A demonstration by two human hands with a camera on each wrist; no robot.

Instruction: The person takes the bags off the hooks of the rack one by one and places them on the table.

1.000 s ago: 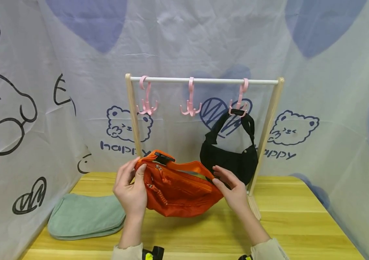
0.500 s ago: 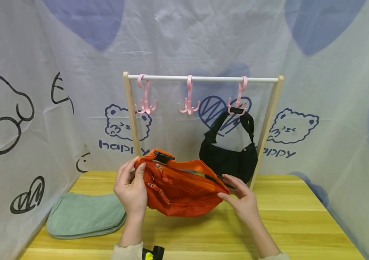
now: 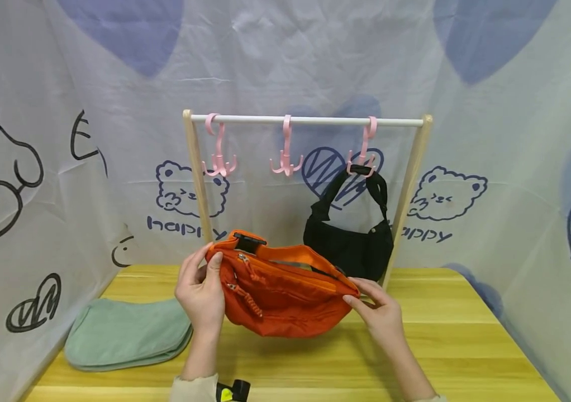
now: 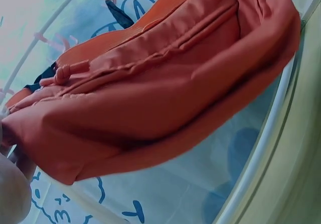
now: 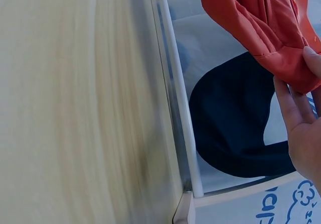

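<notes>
An orange-red waist bag with zippers, braided pulls and an orange strap is held up over the table, slightly tilted. My left hand grips its left end, thumb on the front, beside the black buckle. At the opposite end, my right hand pinches the corner between thumb and fingers. The right wrist view shows that pinch, with the fingers behind the bag's tip. In the left wrist view the bag fills most of the picture, and only part of the left hand shows.
Behind stands a rack with a white rail and wooden posts. Pink hooks hang from it; the rightmost carries a black bag. A folded green cloth bag lies on the wooden table at left.
My right hand has shifted right and down, from the strap to the bag's right corner, which it now pinches. The left hand keeps its grip. The head view has shifted slightly.
</notes>
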